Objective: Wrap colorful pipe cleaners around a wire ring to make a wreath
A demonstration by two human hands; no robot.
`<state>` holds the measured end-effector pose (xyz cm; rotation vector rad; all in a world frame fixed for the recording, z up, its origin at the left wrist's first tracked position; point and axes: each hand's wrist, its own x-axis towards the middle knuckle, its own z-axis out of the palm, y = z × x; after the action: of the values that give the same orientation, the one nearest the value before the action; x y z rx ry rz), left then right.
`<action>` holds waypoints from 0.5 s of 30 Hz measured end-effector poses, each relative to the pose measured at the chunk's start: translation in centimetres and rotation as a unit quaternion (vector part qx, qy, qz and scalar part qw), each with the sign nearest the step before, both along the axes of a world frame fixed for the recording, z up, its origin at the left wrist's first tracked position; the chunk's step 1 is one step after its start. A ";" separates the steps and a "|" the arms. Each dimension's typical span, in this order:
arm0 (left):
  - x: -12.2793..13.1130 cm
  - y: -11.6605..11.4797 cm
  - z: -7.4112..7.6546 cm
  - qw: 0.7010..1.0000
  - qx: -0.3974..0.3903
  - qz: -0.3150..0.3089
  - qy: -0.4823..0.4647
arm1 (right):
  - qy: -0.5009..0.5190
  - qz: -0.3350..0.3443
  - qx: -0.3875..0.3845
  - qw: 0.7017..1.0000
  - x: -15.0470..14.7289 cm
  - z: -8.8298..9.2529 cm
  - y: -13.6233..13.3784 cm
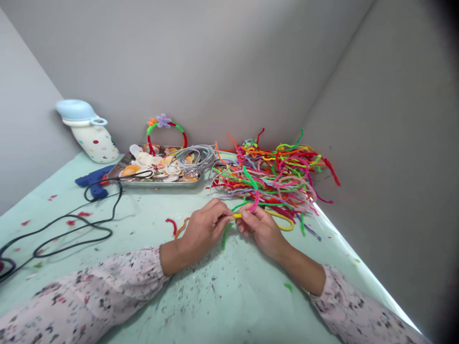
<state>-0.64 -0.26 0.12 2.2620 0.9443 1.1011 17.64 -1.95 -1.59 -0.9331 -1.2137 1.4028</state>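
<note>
Both hands meet over the middle of the table, pinching a yellow pipe cleaner [237,215] between them. My left hand [205,225] is closed, with thumb and forefinger at the left end of its visible yellow stretch. Opposite it, my right hand [262,230] grips the same piece between thumb and fingers. A pink and green pipe cleaner [255,200] rises by the right fingertips; whether it is joined to the yellow one I cannot tell. A yellow loop [285,222] shows behind the right hand. Red and orange pieces [172,225] lie beside the left hand.
Behind the hands spreads a heap of colourful pipe cleaners [279,167]. To its left are a wire coil [201,156] and a metal tray [158,183] of shells, with a flowered headband [184,136]. A blue glue gun [93,179], its black cord [71,215] and a bottle [93,138] stand left.
</note>
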 end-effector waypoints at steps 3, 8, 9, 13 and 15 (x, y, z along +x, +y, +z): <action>0.0 0.0 0.0 1.000 0.000 0.003 0.000 | -0.012 -0.003 0.002 1.000 0.0 0.1 0.0; 0.2 0.0 0.0 1.000 0.007 0.017 -0.013 | -0.009 -0.016 0.017 1.000 -0.1 0.2 0.0; 0.2 0.0 -0.1 1.000 0.009 0.022 -0.018 | -0.011 -0.018 0.020 1.000 -0.1 0.2 0.0; 0.2 0.1 -0.2 0.999 0.017 0.028 -0.026 | -0.020 -0.026 0.023 0.999 -0.1 0.3 -0.1; 0.2 0.1 -0.2 0.999 0.020 0.024 -0.023 | -0.024 -0.029 0.024 0.999 -0.1 0.3 -0.1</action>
<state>-0.42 -0.15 -0.04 2.2475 0.9703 1.1971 17.52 -2.03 -1.24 -0.9662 -1.2424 1.3064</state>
